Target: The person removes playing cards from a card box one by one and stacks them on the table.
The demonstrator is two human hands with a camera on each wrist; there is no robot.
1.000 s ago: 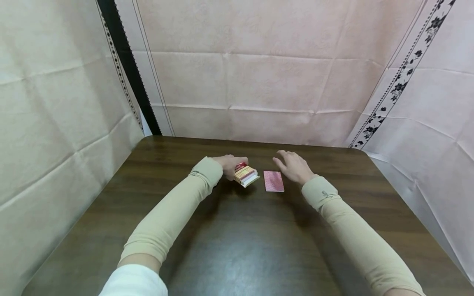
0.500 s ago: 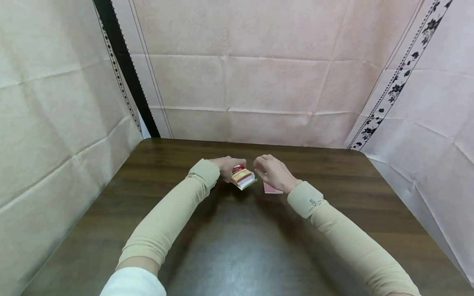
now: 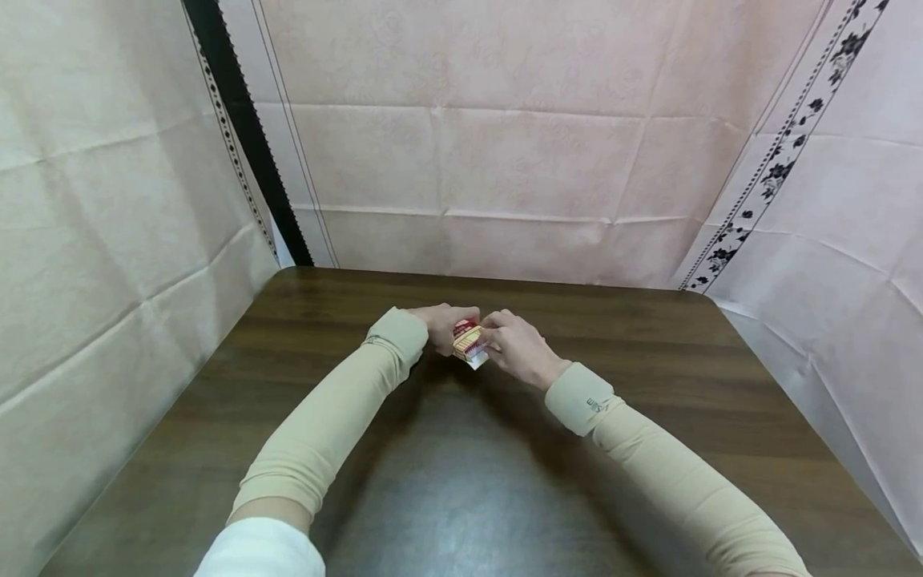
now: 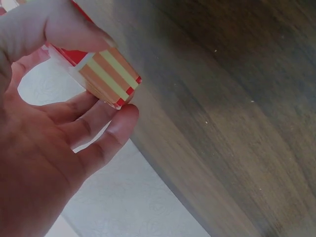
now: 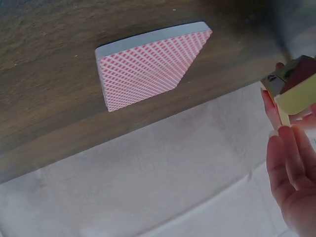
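Head view: left hand (image 3: 449, 323) grips a striped cardboard box (image 3: 468, 338); right hand (image 3: 521, 349) touches its flap (image 5: 297, 97), pinch unclear.

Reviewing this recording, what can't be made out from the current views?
Head: the card stack, hidden by the right hand.
Head: lettering on the right cuff, too small to read.
Left wrist: the far end of the box, cut off by the top edge.
Right wrist: what the box holds, if anything; the right edge cuts it off.
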